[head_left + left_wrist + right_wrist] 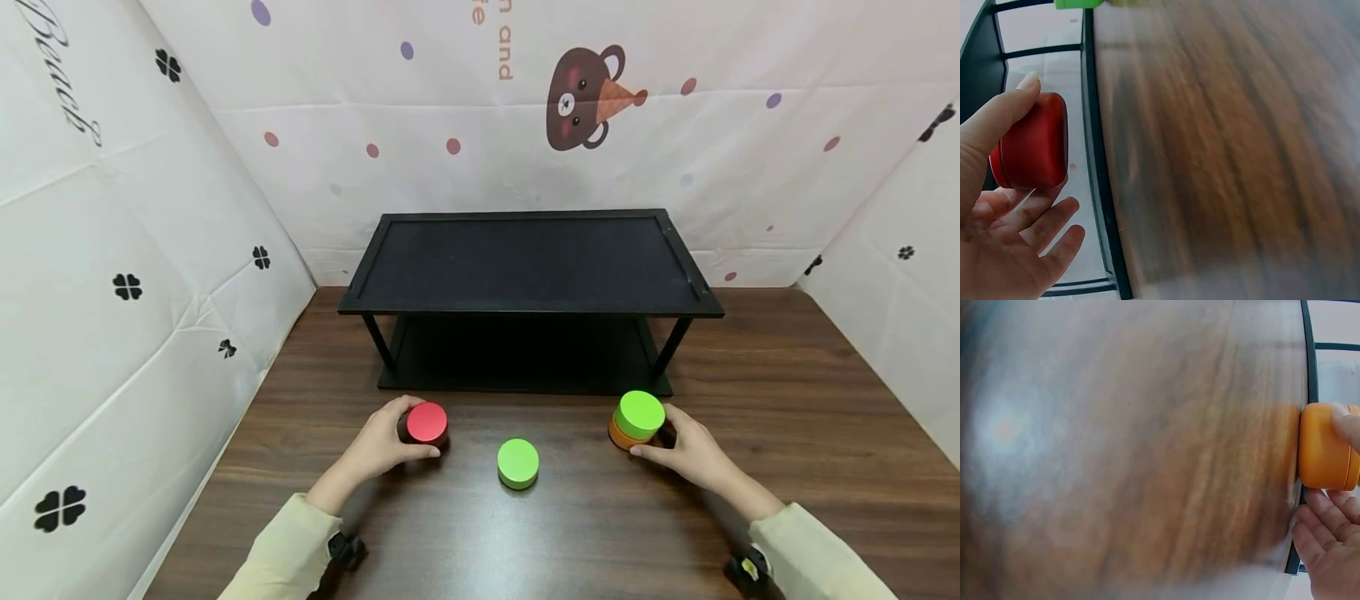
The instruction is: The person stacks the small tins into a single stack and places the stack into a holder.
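My left hand (386, 440) grips a round red tin (427, 422) between thumb and fingers, in front of the left part of a black shelf. In the left wrist view the red tin (1035, 144) shows a gap between its base and the wood. On the right, my right hand (693, 450) holds an orange tin (627, 437) by its sides. A green tin (641, 410) sits on top of the orange one. The orange tin (1325, 447) is right at the tabletop in the right wrist view. Between the hands, a second green tin (517, 463) stands alone on the table.
Behind the tins stands a two-tier black shelf (517, 262), its lower board close over the brown wooden table (570, 533). White printed sheets (450, 183) wall in the back and both sides.
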`<state>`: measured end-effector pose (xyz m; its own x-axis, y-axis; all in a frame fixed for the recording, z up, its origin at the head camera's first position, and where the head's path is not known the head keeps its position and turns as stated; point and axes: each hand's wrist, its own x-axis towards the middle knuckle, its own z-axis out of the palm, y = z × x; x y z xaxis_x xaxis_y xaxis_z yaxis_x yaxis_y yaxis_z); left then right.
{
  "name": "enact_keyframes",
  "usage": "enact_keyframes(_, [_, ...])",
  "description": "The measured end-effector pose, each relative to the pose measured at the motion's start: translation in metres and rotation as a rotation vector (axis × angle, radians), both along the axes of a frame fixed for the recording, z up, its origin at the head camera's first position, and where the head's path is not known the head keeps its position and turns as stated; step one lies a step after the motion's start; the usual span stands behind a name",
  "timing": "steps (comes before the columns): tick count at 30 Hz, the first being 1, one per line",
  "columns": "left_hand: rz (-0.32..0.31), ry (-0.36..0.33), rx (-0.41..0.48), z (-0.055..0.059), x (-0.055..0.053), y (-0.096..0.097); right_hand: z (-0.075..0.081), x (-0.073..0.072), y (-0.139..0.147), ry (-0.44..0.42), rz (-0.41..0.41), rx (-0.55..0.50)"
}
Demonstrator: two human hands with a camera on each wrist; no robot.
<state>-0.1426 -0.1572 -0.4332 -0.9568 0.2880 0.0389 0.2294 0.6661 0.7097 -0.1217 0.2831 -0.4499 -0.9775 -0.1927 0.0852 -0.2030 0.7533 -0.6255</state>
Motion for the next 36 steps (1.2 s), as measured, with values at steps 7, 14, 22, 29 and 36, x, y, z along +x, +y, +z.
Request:
enact_keyframes(7, [-0.027,0.013,0.029,0.005,0.001,0.004,-0.001,0.0,-0.001,-0.007,0.002,-0.011])
enact_keyframes(14, [-0.052,-0.003,0.041,0.014,0.007,0.011,-0.002,0.001,-0.001,-0.009,-0.005,-0.004])
enact_keyframes(22, [-0.059,0.028,0.044,0.019,0.012,0.02,-0.002,0.0,0.0,-0.002,-0.008,-0.012])
enact_keyframes(29, [-0.021,0.004,0.048,0.018,0.014,0.024,0.0,0.001,-0.001,-0.006,0.0,-0.017])
enact_keyframes(36, [-0.003,0.016,0.05,0.019,0.016,0.03,0.0,0.001,-0.001,-0.005,0.003,-0.025])
